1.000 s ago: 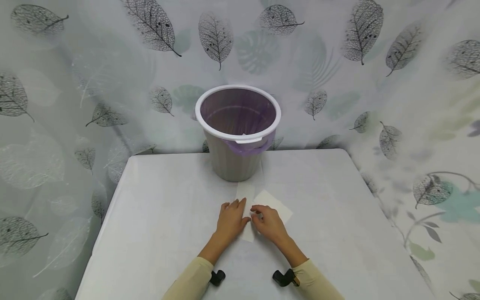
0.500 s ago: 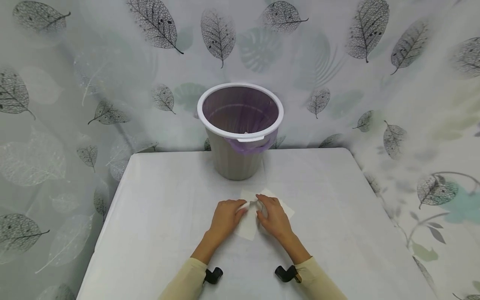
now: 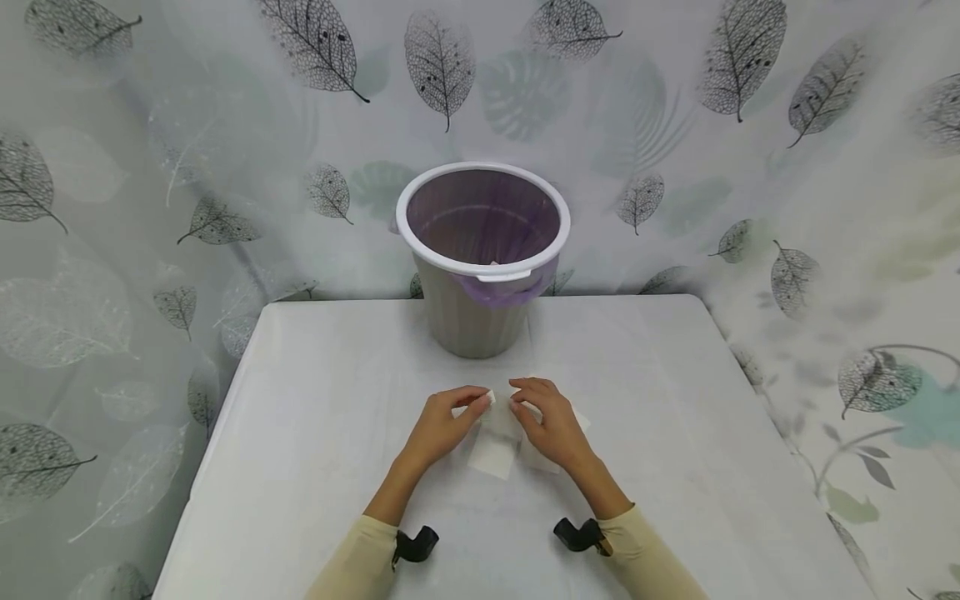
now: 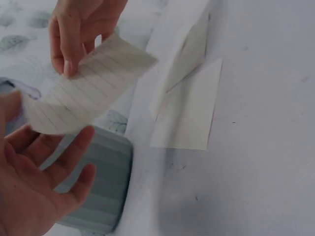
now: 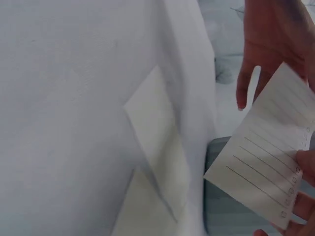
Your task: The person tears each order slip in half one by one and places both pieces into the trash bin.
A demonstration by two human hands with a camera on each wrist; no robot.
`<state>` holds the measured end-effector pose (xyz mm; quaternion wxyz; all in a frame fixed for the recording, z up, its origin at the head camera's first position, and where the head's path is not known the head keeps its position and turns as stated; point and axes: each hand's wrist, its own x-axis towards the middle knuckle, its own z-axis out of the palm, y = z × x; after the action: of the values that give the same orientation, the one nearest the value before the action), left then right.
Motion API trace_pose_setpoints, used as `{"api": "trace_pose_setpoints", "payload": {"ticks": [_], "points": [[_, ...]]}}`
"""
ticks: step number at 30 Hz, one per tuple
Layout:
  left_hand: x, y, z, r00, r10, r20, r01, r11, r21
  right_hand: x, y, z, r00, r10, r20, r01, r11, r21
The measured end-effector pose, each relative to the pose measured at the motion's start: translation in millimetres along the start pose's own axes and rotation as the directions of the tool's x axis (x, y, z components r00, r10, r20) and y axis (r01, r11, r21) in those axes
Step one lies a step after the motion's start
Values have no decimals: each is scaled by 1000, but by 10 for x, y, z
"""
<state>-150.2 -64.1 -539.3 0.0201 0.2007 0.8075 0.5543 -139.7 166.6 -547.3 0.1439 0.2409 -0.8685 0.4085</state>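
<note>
Both hands hold a lined paper slip [image 4: 88,86] above the table. In the head view the left hand [image 3: 447,423] pinches the slip's upper left corner between thumb and index finger. The right hand [image 3: 553,425] grips the opposite edge, its thumb over the paper in the right wrist view. Small boxes run along one edge of this paper slip [image 5: 266,157], beside the ruled lines. Beneath the hands, a plain pale sheet [image 3: 492,457] lies on the table. Another pale sheet [image 4: 189,56] lies next to it, partly covered by the right hand in the head view.
A grey waste bin [image 3: 476,321] with a white rim and a purple liner stands at the table's back edge, just beyond the hands. The table [image 3: 337,375] has a white cover. Leaf-patterned curtain [image 3: 247,125] hangs behind and on both sides.
The left hand lay flat on the papers with the right hand beside it. Both hands then took up one slip, lifted it, and moved slightly apart, baring the sheets below.
</note>
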Motion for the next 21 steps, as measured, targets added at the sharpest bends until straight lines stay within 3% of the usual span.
{"api": "trace_pose_setpoints", "payload": {"ticks": [4, 6, 13, 21], "points": [[17, 96, -70, 1000, -15, -12, 14, 996, -92, 64, -103, -59, 998, -62, 29, 62, 998, 24], [25, 131, -96, 1000, -3, -5, 3, 996, -94, 98, -154, -88, 994, -87, 58, 86, 996, 29], [43, 287, -150, 993, 88, 73, -91, 995, 37, 170, -286, -157, 978, -147, 148, 143, 989, 32], [47, 449, -182, 963, 205, 175, -239, 950, 200, 222, -375, -208, 954, -206, 216, 222, 974, -52]]}}
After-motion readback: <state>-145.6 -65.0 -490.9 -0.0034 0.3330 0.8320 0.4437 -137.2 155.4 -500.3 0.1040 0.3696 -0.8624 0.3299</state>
